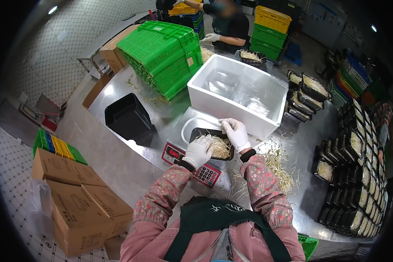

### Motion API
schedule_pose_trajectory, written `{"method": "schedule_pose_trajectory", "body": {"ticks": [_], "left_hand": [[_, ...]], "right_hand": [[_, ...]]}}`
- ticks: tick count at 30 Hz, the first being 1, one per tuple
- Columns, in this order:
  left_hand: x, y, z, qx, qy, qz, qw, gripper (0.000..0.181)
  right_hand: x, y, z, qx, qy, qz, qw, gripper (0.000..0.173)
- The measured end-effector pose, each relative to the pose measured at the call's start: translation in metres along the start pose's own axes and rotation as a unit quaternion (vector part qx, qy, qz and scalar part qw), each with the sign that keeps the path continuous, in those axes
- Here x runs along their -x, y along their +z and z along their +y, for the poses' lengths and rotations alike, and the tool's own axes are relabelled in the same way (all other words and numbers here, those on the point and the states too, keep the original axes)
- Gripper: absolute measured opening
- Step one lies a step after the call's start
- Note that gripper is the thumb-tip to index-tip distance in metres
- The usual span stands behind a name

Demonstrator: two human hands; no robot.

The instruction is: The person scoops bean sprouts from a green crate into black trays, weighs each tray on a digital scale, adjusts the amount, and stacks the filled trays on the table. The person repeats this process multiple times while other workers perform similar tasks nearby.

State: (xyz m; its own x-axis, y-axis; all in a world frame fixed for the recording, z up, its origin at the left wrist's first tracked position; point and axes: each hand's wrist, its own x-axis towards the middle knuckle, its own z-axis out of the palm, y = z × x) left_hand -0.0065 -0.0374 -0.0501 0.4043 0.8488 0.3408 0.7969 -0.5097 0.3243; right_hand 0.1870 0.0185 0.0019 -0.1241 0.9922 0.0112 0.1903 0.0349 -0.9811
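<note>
A black plastic tray of bean sprouts rests on a digital scale with a red keypad panel and a lit display. My gloved left hand lies on the sprouts at the tray's left side, fingers partly hidden among them. My gloved right hand is at the tray's upper right edge, thumb and fingertips close together; whether they pinch anything is not clear. Loose sprouts lie on the metal table right of the scale. Behind the scale stands a white foam box holding clear plastic lids.
Green crates lean at the back left, near a stack of empty black trays. Filled trays stand behind on the right, with large stacks farther right. A co-worker stands across the table; another person's arm shows at the far right.
</note>
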Motion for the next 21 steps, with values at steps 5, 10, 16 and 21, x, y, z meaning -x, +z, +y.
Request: {"method": "schedule_pose_trajectory", "body": {"ticks": [5,10,16,21], "left_hand": [[0.003,0.004,-0.001,0.018,-0.016,0.013,1.000,0.038],[0.001,0.000,0.004,0.117,-0.036,0.071,0.990,0.023],[0.007,-0.008,0.006,0.162,-0.021,0.255,0.953,0.030],[0.007,-0.031,-0.027,0.081,-0.141,0.229,0.960,0.067]], "right_hand": [[0.000,0.021,-0.005,0.248,-0.243,0.076,0.935,0.032],[-0.010,0.044,0.023,0.381,-0.169,-0.174,0.892,0.043],[0.003,-0.004,0.012,0.273,-0.235,-0.135,0.923,0.036],[0.035,-0.042,0.022,0.014,-0.126,0.052,0.991,0.041]]}}
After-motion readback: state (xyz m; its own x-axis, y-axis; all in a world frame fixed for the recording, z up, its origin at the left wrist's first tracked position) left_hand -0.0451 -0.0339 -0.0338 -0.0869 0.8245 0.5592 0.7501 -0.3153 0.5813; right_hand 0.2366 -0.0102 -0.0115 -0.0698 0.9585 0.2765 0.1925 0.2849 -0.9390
